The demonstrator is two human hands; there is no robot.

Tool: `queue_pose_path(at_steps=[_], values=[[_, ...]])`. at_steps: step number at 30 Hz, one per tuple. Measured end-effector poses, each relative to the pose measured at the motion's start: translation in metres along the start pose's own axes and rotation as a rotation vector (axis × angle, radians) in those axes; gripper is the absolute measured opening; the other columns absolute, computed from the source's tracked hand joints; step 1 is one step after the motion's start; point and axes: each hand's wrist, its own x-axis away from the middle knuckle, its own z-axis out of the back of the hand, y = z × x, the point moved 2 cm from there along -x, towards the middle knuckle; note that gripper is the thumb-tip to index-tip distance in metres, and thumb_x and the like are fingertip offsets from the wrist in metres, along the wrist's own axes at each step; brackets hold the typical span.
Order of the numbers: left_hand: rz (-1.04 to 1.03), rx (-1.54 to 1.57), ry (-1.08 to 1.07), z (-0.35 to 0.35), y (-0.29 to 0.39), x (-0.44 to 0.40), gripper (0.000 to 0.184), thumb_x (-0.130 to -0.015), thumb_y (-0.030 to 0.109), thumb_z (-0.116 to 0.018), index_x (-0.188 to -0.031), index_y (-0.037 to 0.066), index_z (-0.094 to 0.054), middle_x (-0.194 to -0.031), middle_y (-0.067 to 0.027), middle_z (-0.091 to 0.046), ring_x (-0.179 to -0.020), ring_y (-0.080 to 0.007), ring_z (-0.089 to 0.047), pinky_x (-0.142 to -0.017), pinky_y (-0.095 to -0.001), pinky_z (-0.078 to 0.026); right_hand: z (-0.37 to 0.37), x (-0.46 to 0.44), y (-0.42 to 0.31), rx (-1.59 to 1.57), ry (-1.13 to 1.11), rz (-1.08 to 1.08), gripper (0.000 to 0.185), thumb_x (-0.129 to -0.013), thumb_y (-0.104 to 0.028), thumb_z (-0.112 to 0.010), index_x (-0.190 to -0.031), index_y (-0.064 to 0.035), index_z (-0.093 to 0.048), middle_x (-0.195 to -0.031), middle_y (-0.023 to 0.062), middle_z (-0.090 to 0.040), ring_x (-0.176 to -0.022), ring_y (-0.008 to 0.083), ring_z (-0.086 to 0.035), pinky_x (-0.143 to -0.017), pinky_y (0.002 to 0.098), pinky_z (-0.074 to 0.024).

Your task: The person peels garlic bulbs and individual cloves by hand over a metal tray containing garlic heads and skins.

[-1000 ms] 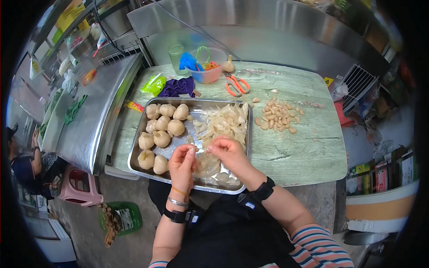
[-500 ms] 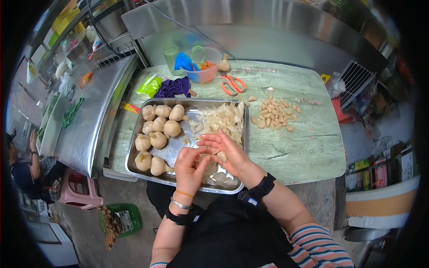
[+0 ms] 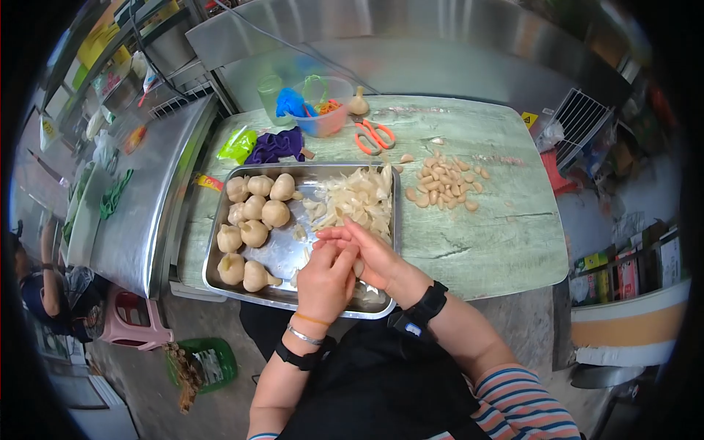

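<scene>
Over the front of a metal tray (image 3: pixel 271 292), my two hands meet. A pale garlic clove (image 3: pixel 358 267) rests in my right hand (image 3: pixel 375 258), held against the palm. My left hand (image 3: pixel 325 280) is closed, its fingertips pressed together at the right fingers; what they pinch is hidden. Several whole garlic bulbs (image 3: pixel 254 233) fill the tray's left side. A heap of papery garlic skins (image 3: pixel 359 199) lies at its right, just beyond my hands. To the right of the tray, a pile of peeled cloves (image 3: pixel 443 182) is spread on the green table (image 3: pixel 499 242).
Orange-handled scissors (image 3: pixel 374 137) lie behind the tray, near a clear plastic tub (image 3: pixel 331 123) and a lone garlic bulb (image 3: pixel 358 103). A purple cloth (image 3: pixel 276 146) and a green packet (image 3: pixel 237 145) are at the back left. Another person (image 3: pixel 45 290) is at far left.
My left hand has turned and closed over the right hand's fingers, partly covering them. The clove stays in my right hand. The camera view has shifted slightly.
</scene>
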Motion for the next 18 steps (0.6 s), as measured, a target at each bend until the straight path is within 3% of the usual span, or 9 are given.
queue_pose_path(at_steps=[6, 10, 12, 13, 14, 16, 18], values=[[-0.004, 0.149, -0.135, -0.001, 0.009, -0.001, 0.029, -0.067, 0.005, -0.063, -0.095, 0.01, -0.06, -0.08, -0.0081, -0.054, -0.071, -0.0286, -0.059, -0.058, -0.036, -0.05, -0.002, 0.006, -0.007, -0.118, 0.066, 0.038, 0.059, -0.097, -0.05, -0.031, -0.114, 0.0021, -0.053, -0.108, 0.0151, -0.058, -0.105, 0.0237, -0.056, -0.095, 0.0356, -0.044], [0.007, 0.212, -0.103, -0.004, 0.003, 0.004, 0.026, -0.069, 0.005, -0.061, -0.095, 0.008, -0.057, -0.081, -0.0095, -0.054, -0.068, -0.027, -0.059, -0.056, -0.0342, -0.049, 0.0, 0.005, -0.009, -0.147, -0.002, 0.084, 0.058, -0.097, -0.049, -0.033, -0.114, 0.0017, -0.054, -0.108, 0.0152, -0.058, -0.105, 0.0235, -0.056, -0.094, 0.0358, -0.0444], [0.435, 0.471, -0.216, 0.001, -0.007, 0.01, 0.021, -0.074, 0.004, -0.057, -0.094, 0.005, -0.054, -0.087, -0.0101, -0.054, -0.067, -0.0209, -0.058, -0.055, -0.0312, -0.048, -0.003, 0.006, -0.011, -0.171, 0.108, 0.063, 0.056, -0.096, -0.048, -0.035, -0.113, 0.0014, -0.054, -0.109, 0.0155, -0.058, -0.106, 0.0242, -0.055, -0.095, 0.0369, -0.0445], [0.327, 0.633, -0.007, -0.004, -0.02, 0.01, 0.015, -0.078, 0.004, -0.053, -0.092, 0.005, -0.052, -0.086, -0.0068, -0.056, -0.063, -0.0136, -0.054, -0.05, -0.0253, -0.043, -0.002, 0.007, -0.011, -0.18, 0.098, 0.072, 0.054, -0.096, -0.047, -0.036, -0.113, 0.0013, -0.054, -0.111, 0.016, -0.057, -0.108, 0.0248, -0.055, -0.096, 0.0372, -0.0441], [0.327, 0.631, -0.008, -0.005, -0.031, 0.017, 0.015, -0.078, 0.004, -0.053, -0.092, 0.005, -0.052, -0.086, -0.0068, -0.056, -0.063, -0.0136, -0.054, -0.05, -0.0253, -0.043, -0.001, 0.007, -0.011, -0.182, 0.097, 0.071, 0.054, -0.096, -0.047, -0.036, -0.113, 0.0013, -0.054, -0.111, 0.016, -0.057, -0.108, 0.0248, -0.055, -0.096, 0.0372, -0.0441], [0.724, 1.527, 0.172, 0.003, -0.037, 0.012, 0.015, -0.079, 0.004, -0.051, -0.093, 0.006, -0.053, -0.079, -0.0025, -0.057, -0.058, -0.0102, -0.048, -0.046, -0.0202, -0.036, 0.0, 0.008, -0.012, -0.231, 0.078, 0.075, 0.053, -0.097, -0.046, -0.037, -0.116, 0.001, -0.053, -0.115, 0.0167, -0.056, -0.111, 0.0254, -0.054, -0.097, 0.0375, -0.0437], [0.77, 1.526, 0.28, 0.002, -0.035, 0.012, 0.012, -0.082, 0.007, -0.054, -0.094, 0.006, -0.053, -0.075, 0.0006, -0.055, -0.055, -0.0076, -0.043, -0.045, -0.017, -0.03, -0.001, 0.008, -0.013, -0.22, 0.078, 0.09, 0.054, -0.097, -0.047, -0.037, -0.117, 0.0008, -0.051, -0.117, 0.0171, -0.056, -0.112, 0.0256, -0.053, -0.097, 0.0374, -0.0431]])
